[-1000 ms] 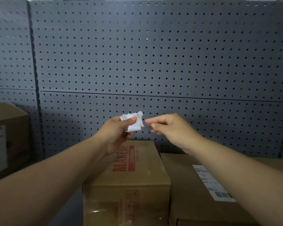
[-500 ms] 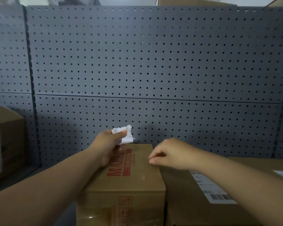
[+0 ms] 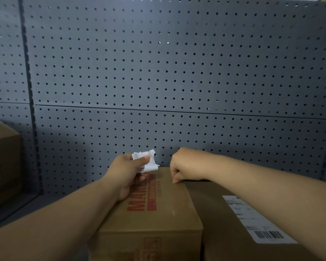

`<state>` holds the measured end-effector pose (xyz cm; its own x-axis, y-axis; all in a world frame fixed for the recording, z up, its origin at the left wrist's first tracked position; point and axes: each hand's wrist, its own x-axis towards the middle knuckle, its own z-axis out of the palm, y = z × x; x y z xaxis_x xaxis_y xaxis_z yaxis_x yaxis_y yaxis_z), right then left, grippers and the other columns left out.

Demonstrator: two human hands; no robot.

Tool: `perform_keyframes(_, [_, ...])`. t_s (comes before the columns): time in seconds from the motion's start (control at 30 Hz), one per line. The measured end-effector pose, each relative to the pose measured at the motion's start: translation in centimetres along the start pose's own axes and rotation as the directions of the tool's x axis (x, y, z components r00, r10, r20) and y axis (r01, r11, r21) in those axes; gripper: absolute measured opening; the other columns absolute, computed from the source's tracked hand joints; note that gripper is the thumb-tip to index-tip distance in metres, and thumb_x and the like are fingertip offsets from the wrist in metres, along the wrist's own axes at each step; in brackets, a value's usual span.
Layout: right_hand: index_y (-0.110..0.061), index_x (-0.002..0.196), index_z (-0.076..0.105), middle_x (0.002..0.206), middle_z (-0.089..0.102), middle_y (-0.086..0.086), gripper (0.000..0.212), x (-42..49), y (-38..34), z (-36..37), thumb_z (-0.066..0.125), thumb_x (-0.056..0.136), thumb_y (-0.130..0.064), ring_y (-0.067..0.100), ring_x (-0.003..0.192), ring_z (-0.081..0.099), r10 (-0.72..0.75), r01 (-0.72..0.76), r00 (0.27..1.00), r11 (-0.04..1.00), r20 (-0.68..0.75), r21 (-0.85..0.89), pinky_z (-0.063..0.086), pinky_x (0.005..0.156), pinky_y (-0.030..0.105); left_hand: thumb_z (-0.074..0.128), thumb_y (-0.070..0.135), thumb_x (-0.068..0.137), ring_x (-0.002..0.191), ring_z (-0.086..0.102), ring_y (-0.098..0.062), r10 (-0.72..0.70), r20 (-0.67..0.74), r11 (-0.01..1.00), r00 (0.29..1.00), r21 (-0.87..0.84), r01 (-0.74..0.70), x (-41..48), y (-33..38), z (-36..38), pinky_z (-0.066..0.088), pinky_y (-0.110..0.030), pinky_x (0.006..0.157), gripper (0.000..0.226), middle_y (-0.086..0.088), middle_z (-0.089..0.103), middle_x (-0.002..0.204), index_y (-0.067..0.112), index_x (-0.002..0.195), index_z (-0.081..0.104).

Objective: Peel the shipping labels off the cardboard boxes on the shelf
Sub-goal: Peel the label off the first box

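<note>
Head view, shelf bay with grey pegboard back panel (image 3: 177, 72).

Item 1: left hand (image 3: 127, 175). Fingers are curled, with the thumb pressed across the top. It grips a crumpled white label (image 3: 147, 162), a wad of paper with faint print. The wad sits between the thumb and the curled fingers and sticks out to the right of the knuckles. Hand and wad hang over the far left part of the middle box top.

Item 2: right hand (image 3: 184, 166). Fingers are folded tight under the palm, knuckles up. The fingertips (image 3: 175, 180) touch the far right top edge of the middle box, at the seam with the neighbouring box. Whether they pinch that edge or only rest on it cannot be told.

Item 3: middle cardboard box (image 3: 169, 208). Plain brown top with red block lettering, partly hidden under the left hand.

Item 4: right cardboard box (image 3: 220, 228). It stands just beside the middle one, sides touching. A white shipping label (image 3: 256, 221) with a barcode lies flat on its top, partly hidden by the right forearm.

Item 5: left cardboard box (image 3: 4, 157). It stands at the frame edge, well apart from the others, on the grey shelf (image 3: 17, 210).
</note>
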<state>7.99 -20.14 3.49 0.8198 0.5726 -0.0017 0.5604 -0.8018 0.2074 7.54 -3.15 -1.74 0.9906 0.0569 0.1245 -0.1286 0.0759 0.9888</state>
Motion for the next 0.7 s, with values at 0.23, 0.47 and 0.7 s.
perform_keyframes(0.23, [-0.01,0.084,0.07,0.084,0.066,0.002,0.018,-0.28,-0.55,-0.14,0.06,0.09,-0.023,0.006,0.058,0.045,-0.024,0.022,0.999,0.998,-0.026,-0.065,0.03,0.048,0.014,0.061,0.017,0.093,0.042,0.047,-0.009,-0.012,0.004,1.0,1.0,-0.007,0.012,0.0,0.04,0.03,0.042,-0.018,0.042,0.02,-0.007,0.058,0.071,0.0,0.102,0.062])
perform_keyframes(0.47, [-0.003,0.086,0.07,0.082,0.067,0.009,0.021,-0.38,-0.71,0.05,0.056,0.092,-0.019,0.012,0.064,0.049,-0.02,0.015,0.999,0.994,-0.041,-0.106,0.031,0.049,0.016,0.061,0.017,0.092,0.047,0.05,-0.011,-0.018,0.003,1.0,1.0,-0.008,0.018,-0.12,0.13,0.1,0.043,-0.017,0.042,0.023,-0.011,0.061,0.081,-0.001,0.107,0.062])
perform_keyframes(0.7, [0.0,0.088,0.068,0.074,0.057,0.011,0.024,-0.07,-0.52,0.2,0.055,0.092,-0.02,0.013,0.061,0.045,-0.025,0.018,0.998,0.992,-0.056,-0.128,0.028,0.048,0.018,0.06,0.016,0.093,0.048,0.048,-0.012,-0.014,0.003,1.0,1.0,-0.002,0.014,-0.3,0.25,0.25,0.044,-0.018,0.042,0.016,-0.01,0.061,0.079,0.002,0.1,0.063])
